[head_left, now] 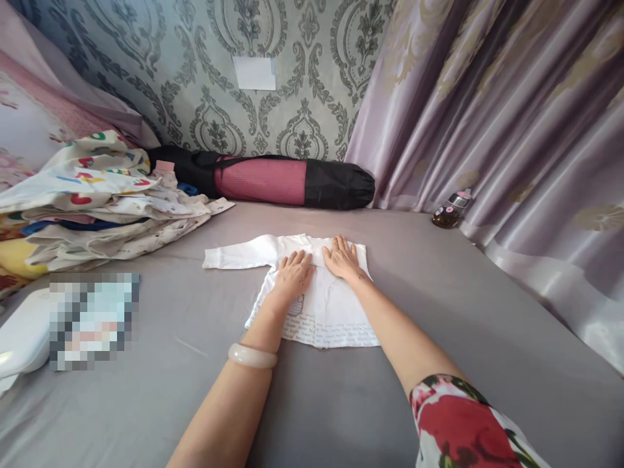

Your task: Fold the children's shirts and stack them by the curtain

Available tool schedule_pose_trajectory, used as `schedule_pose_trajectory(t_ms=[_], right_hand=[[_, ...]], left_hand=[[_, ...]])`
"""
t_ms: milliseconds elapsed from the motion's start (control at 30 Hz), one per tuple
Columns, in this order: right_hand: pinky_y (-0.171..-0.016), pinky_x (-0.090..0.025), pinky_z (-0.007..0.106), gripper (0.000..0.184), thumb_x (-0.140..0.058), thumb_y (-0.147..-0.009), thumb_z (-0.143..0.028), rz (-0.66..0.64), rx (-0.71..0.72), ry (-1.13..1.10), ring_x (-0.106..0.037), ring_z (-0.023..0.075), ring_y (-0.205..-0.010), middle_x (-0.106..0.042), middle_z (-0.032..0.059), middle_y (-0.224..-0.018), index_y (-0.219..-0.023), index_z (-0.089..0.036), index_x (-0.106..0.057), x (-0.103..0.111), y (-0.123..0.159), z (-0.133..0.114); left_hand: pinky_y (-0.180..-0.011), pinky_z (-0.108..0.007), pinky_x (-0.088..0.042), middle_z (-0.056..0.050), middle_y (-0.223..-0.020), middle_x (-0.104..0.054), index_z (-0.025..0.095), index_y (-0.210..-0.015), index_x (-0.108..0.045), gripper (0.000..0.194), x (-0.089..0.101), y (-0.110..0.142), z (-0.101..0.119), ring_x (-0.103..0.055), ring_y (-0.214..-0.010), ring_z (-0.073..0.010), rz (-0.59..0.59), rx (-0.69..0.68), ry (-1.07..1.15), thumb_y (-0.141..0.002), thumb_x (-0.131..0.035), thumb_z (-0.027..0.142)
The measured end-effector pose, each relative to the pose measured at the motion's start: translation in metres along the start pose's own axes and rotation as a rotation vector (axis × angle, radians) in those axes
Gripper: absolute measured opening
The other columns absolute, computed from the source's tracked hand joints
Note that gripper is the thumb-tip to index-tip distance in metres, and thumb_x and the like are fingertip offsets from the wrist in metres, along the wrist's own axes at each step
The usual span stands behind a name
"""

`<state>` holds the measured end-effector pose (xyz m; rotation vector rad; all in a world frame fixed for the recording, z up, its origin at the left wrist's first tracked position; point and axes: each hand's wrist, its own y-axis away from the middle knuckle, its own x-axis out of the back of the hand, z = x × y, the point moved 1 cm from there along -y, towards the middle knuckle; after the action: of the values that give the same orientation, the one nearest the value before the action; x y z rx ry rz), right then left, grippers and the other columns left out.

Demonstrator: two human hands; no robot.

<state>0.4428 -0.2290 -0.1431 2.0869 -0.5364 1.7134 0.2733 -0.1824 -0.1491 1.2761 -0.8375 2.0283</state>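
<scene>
Pressing flat and grasping nothing, my left hand [294, 275] and right hand [342, 257], fingers extended, rest on the upper part of the white shirt [319, 309], which lies spread on the grey sheet [439, 286], one sleeve outstretched leftward.

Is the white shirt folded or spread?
The white shirt is mostly spread: its body lies flat under the left hand and right hand, one sleeve stretched out; the other sleeve does not show.

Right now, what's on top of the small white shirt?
Both hands lie flat on the white shirt: the left hand and the right hand, fingers spread. The fabric beneath the palms is covered, so any print there can't be seen.
</scene>
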Motion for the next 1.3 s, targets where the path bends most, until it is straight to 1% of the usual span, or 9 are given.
schedule_pose_trajectory(t_ms=[133,300,433,567,700,800,1100,1233,1300], right_hand=[[-0.121,-0.007,0.048,0.067,-0.017,-0.101,-0.046,0.019,-0.008,-0.003,-0.011,0.0244,-0.151,-0.017,0.0137,-0.163,-0.154,-0.006,-0.025,-0.006,0.002,-0.001],[-0.121,-0.007,0.048,0.068,-0.017,-0.101,-0.046,-0.002,-0.022,-0.003,-0.012,0.0242,-0.151,-0.017,0.0127,-0.164,-0.155,-0.006,-0.024,-0.001,0.001,0.0],[-0.121,-0.007,0.05,0.068,-0.017,-0.1,-0.046,-0.057,-0.034,-0.026,-0.009,0.0249,-0.151,-0.013,0.0137,-0.164,-0.155,-0.007,-0.022,0.006,0.001,-0.004],[-0.121,-0.005,0.051,0.064,-0.017,-0.101,-0.042,-0.02,0.08,-0.051,-0.007,0.0238,-0.152,-0.012,0.0125,-0.165,-0.156,-0.009,-0.022,0.011,0.012,-0.026],[-0.121,-0.003,0.049,0.063,-0.016,-0.102,-0.044,-0.054,0.215,-0.086,-0.007,0.0227,-0.152,-0.012,0.0103,-0.165,-0.157,-0.012,-0.02,0.006,0.024,-0.052],[-0.121,-0.004,0.05,0.062,-0.017,-0.102,-0.043,-0.071,0.226,-0.102,-0.007,0.0237,-0.152,-0.013,0.0094,-0.165,-0.156,-0.014,-0.023,0.001,0.028,-0.059],[-0.12,-0.009,0.052,0.058,-0.019,-0.101,-0.04,-0.024,0.215,-0.091,-0.014,0.0265,-0.15,-0.023,0.0105,-0.163,-0.153,-0.014,-0.031,-0.003,0.027,-0.059],[-0.118,-0.012,0.054,0.053,-0.028,-0.1,-0.034,0.001,0.225,-0.029,-0.02,0.0299,-0.148,-0.028,0.015,-0.16,-0.146,-0.012,-0.04,0.004,0.025,-0.066],[-0.118,-0.012,0.05,0.047,-0.033,-0.099,-0.027,0.079,0.319,0.007,-0.023,0.0287,-0.146,-0.032,0.0159,-0.158,-0.14,-0.011,-0.047,0.008,0.025,-0.074]], left_hand=[[-0.114,-0.05,-0.029,-0.013,-0.151,-0.045,0.023,-0.14,-0.048,0.044,-0.002,0.0,-0.003,-0.038,-0.141,-0.0297,-0.048,0.003,0.002,-0.097,-0.043,0.031],[-0.115,-0.05,-0.029,-0.013,-0.152,-0.044,0.02,-0.14,-0.048,0.045,0.007,-0.001,-0.004,-0.037,-0.142,-0.0309,-0.102,0.024,0.022,-0.096,-0.045,0.028],[-0.11,-0.045,-0.037,-0.015,-0.14,-0.055,0.018,-0.13,-0.055,0.039,0.018,-0.002,-0.01,-0.047,-0.134,-0.0291,-0.121,-0.012,0.065,-0.092,-0.049,0.024],[-0.104,-0.039,-0.044,-0.015,-0.126,-0.063,0.016,-0.116,-0.061,0.029,0.025,-0.005,-0.018,-0.056,-0.123,-0.0263,-0.128,-0.024,0.103,-0.09,-0.049,0.021],[-0.099,-0.036,-0.047,-0.014,-0.125,-0.066,0.018,-0.122,-0.059,0.034,0.028,-0.006,-0.024,-0.06,-0.118,-0.0244,-0.095,0.027,0.175,-0.09,-0.049,0.023],[-0.094,-0.036,-0.05,-0.015,-0.117,-0.069,0.017,-0.125,-0.06,0.038,0.034,-0.006,-0.03,-0.065,-0.109,-0.0258,-0.078,0.152,0.22,-0.09,-0.05,0.027],[-0.094,-0.038,-0.048,-0.014,-0.111,-0.07,0.014,-0.121,-0.063,0.039,0.075,0.007,-0.069,-0.064,-0.106,-0.0259,0.13,0.515,0.276,-0.092,-0.046,0.033],[-0.102,-0.051,-0.041,-0.021,-0.13,-0.056,0.014,-0.122,-0.06,0.041,0.086,0.023,-0.088,-0.049,-0.126,-0.037,0.318,0.854,0.067,-0.089,-0.05,0.036],[-0.102,-0.055,-0.039,-0.024,-0.137,-0.048,0.014,-0.123,-0.056,0.043,0.088,0.03,-0.095,-0.042,-0.131,-0.0407,0.386,1.016,0.026,-0.087,-0.052,0.038]])
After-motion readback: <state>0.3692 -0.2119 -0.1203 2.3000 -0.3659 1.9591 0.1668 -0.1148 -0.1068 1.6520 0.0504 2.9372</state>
